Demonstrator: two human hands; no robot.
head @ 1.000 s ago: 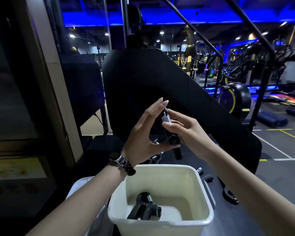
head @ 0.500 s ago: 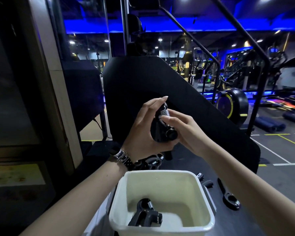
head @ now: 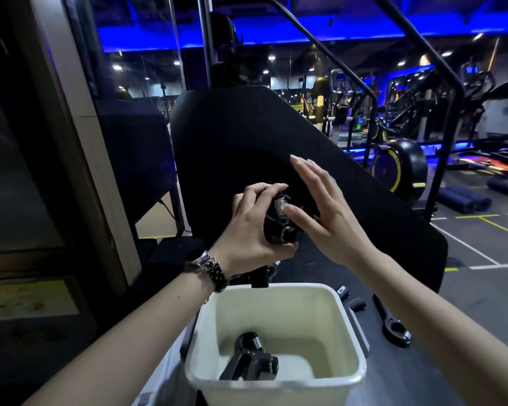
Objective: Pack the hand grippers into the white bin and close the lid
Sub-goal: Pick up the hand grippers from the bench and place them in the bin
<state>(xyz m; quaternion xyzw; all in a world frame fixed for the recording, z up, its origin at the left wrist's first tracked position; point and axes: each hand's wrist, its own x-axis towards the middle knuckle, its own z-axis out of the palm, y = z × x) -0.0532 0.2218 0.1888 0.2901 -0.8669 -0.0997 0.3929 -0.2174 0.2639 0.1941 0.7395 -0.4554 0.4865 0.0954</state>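
Above the far rim of the white bin point(head: 346, 323), the left hand point(head: 247, 230) grips a black hand gripper point(head: 279, 227). The fingers curl over its top and the thumb closes under its lower end, so the body sits enclosed in the palm. The steel spring point(head: 279, 207) protrudes between the left fingertips and the right thumb. The right hand point(head: 326, 212) stands just beside the gripper with its fingers straight and spread; only the thumb tip touches the spring, and the other fingers are clear of it. A second hand gripper point(head: 251, 361) lies on the bin floor toward the near wall. The bin stands open. Another black gripper point(head: 392, 325) lies on the dark surface to the right of the bin. A wristwatch point(head: 207, 266) is worn on the left wrist.
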